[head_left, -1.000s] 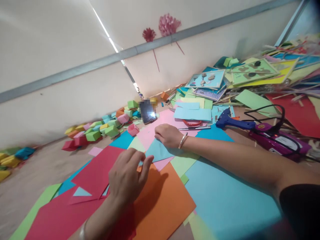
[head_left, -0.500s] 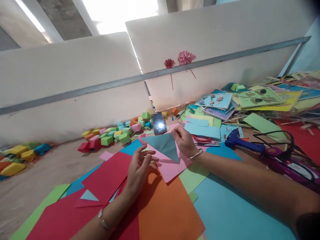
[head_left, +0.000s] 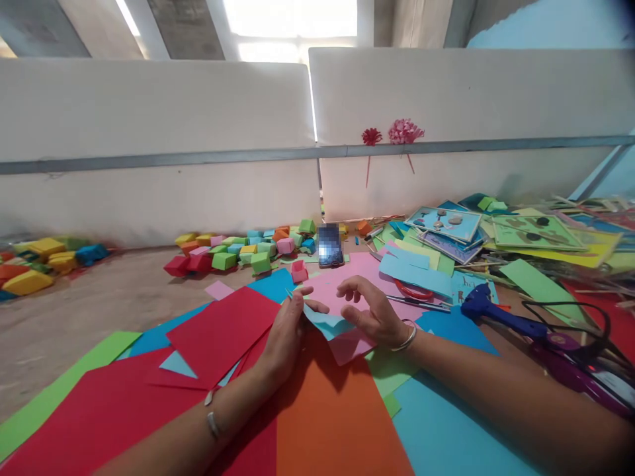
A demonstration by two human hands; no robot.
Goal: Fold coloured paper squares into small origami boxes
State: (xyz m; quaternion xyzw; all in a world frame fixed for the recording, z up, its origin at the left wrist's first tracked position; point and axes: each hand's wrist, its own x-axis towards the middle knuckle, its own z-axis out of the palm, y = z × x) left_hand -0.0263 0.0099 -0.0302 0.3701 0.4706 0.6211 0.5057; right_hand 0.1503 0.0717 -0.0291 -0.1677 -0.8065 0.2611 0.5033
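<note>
A folded piece of light blue paper (head_left: 327, 324) is pinched at its left end by my left hand (head_left: 286, 340), thumb on the near side. My right hand (head_left: 374, 314) is at the paper's right end, its fingers apart and curved; whether a fingertip touches the paper I cannot tell. Beneath both hands lie a pink sheet (head_left: 360, 270) and an orange sheet (head_left: 330, 410). Red sheets (head_left: 223, 334) spread out under my left forearm, and a large light blue sheet (head_left: 451, 423) is below my right forearm.
Small coloured paper boxes (head_left: 223, 260) line the wall, beside a phone (head_left: 330, 246). To the right are red-handled scissors (head_left: 414, 291), pens (head_left: 421, 303), a blue glue gun (head_left: 501, 309), a purple device with a black cord (head_left: 570, 370) and stacked picture cards (head_left: 444, 223).
The blue paper has gone from a flat triangle held by my right hand to a tilted piece in my left. My right hand has let go and opened. The camera view has levelled.
</note>
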